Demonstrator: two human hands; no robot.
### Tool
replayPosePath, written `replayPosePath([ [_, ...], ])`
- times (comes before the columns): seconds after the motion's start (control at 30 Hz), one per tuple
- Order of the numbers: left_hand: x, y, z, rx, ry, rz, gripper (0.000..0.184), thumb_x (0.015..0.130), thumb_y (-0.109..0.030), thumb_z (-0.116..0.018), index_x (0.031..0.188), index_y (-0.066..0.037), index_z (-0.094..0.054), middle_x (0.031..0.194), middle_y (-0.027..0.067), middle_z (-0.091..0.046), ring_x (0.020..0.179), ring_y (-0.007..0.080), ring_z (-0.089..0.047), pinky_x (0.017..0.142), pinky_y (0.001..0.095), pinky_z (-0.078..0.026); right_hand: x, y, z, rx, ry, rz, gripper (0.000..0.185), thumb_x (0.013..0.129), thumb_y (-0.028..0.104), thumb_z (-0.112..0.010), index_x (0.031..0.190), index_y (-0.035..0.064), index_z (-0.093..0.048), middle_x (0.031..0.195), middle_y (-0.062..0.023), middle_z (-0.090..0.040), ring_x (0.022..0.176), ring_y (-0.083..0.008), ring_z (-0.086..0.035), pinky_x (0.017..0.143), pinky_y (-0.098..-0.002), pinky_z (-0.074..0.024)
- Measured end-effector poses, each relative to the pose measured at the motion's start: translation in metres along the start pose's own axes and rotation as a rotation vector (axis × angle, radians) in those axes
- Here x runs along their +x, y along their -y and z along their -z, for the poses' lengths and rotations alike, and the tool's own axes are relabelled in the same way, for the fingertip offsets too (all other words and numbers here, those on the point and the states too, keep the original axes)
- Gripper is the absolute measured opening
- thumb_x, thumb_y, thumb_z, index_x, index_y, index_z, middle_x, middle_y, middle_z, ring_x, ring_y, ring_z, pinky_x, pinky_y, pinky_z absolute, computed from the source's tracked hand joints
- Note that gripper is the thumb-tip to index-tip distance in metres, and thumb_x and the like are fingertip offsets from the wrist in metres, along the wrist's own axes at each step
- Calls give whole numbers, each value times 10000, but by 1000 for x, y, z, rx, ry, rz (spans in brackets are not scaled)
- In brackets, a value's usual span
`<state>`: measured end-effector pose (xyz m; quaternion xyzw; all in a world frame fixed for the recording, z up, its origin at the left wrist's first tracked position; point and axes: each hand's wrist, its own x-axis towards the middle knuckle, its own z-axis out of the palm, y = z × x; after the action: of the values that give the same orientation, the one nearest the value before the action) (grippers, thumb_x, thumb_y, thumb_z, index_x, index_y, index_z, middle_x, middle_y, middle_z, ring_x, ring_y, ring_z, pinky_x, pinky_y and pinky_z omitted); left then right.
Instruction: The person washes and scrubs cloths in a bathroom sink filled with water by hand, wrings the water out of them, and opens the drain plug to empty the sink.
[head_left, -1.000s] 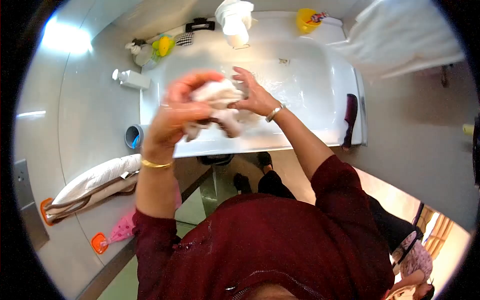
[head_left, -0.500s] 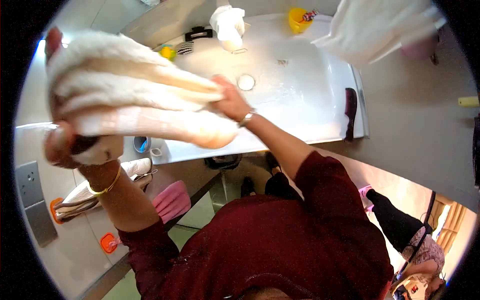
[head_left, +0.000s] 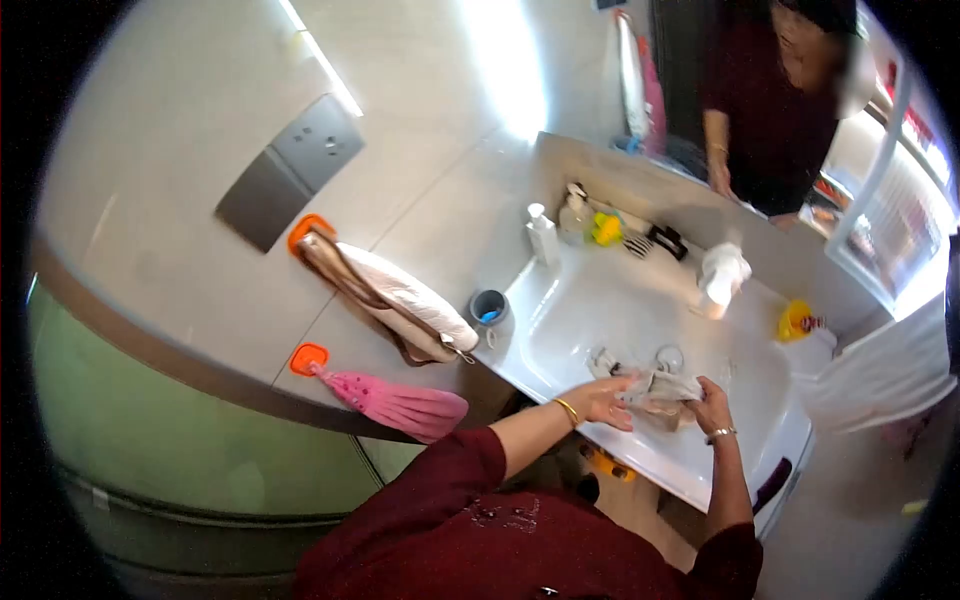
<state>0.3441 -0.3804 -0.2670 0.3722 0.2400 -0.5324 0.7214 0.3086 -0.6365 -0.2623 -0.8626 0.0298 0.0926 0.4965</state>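
A wet, pale, whitish cloth (head_left: 662, 388) is stretched between my two hands, low over the white sink (head_left: 560, 325). My left hand (head_left: 604, 402), with a yellow bangle at the wrist, holds the cloth's left end, its lower fingers partly extended. The other end is gripped by my right hand (head_left: 712, 408), which has a silver band at the wrist. Under the cloth, the basin floor and drain area are partly hidden. Beyond my hands, a white cover wraps the tap (head_left: 722, 278).
Along the sink's back stand a white pump bottle (head_left: 542, 235), a yellow duck (head_left: 606, 229), a black clip (head_left: 667, 241) and a yellow cup (head_left: 797, 320). A grey cup (head_left: 489, 307) is at the left corner. A pink cloth (head_left: 400, 402) hangs left; a dark comb (head_left: 772, 484) lies front right.
The cloth, raised high at the left and stretched wide before, is now bunched low over the sink. Both hands have come down and closer together. My view has turned left.
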Motion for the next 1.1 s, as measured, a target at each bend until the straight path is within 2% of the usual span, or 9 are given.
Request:
replayPosePath([
  [0.2,12,-10,-8,-36,29,-127,891,740,-559,-634,1378,-126,-189,1424,223,-8,1305,406,-143,927,606,-355,-40,128,33,341,-260,357,300,738,-21,-531,1038,-24,-534,919,-84,-606,869,-172,-564,795,-307,-449],
  [0.37,-15,-9,-10,1,-24,-130,835,819,-507,-561,1413,-157,-90,1442,232,98,1325,446,-37,958,608,-306,13,5,-41,-239,-563,482,400,757,28,-558,1146,-19,-480,1054,-230,-559,994,-392,-525,889,-407,-419],
  [0.4,-7,-6,2,-44,37,-100,858,817,-504,-566,1419,-165,-57,1441,234,102,1324,449,-38,963,611,-298,27,-43,-62,-432,-471,443,391,771,105,-591,1132,-8,-490,1063,-239,-560,997,-402,-528,875,-443,-429],
  [0.43,-3,-1,7,-92,101,-71,883,814,-502,-571,1425,-173,-24,1441,237,106,1323,452,-38,967,614,-289,28,-32,-59,-499,21,-130,404,772,224,-622,1089,-2,-514,1059,-241,-568,968,-403,-547,858,-437,-442],
  [0.57,-16,14,-18,-494,-141,42,1038,763,-584,-573,1412,-158,117,1439,230,130,1318,449,-82,1010,598,-252,37,-57,-74,-589,67,21,328,687,249,-646,922,23,-609,952,-220,-613,928,-369,-576,811,-406,-466],
  [0.77,-3,4,-27,-455,149,-132,806,762,-708,-372,1255,-72,-424,1240,164,-483,1152,371,-455,950,622,-342,-29,130,-10,-295,0,607,243,700,130,-626,887,8,-531,797,-177,-560,739,-363,-555,665,-394,-465],
  [0.87,7,-1,-29,49,326,-402,586,853,-535,-438,1207,-69,-461,1188,115,-527,1072,265,-529,932,454,-444,-68,190,5,-129,26,610,338,695,135,-683,970,38,-513,794,-143,-560,731,-303,-566,653,-366,-465],
  [0.97,23,-2,-39,-98,903,-94,398,883,-387,-467,1152,-97,-511,1142,86,-553,1003,194,-564,866,400,-492,-76,200,28,5,40,485,492,679,108,-726,1108,74,-486,830,-63,-559,771,-197,-571,675,-328,-466],
  [1.1,-9,3,-61,-270,221,-1,324,890,-243,-400,1147,-89,-523,1132,124,-540,1010,252,-520,814,451,-462,-38,146,70,785,-74,475,544,757,69,-675,1228,23,-408,1026,-95,-565,911,-164,-577,768,-293,-496],
])
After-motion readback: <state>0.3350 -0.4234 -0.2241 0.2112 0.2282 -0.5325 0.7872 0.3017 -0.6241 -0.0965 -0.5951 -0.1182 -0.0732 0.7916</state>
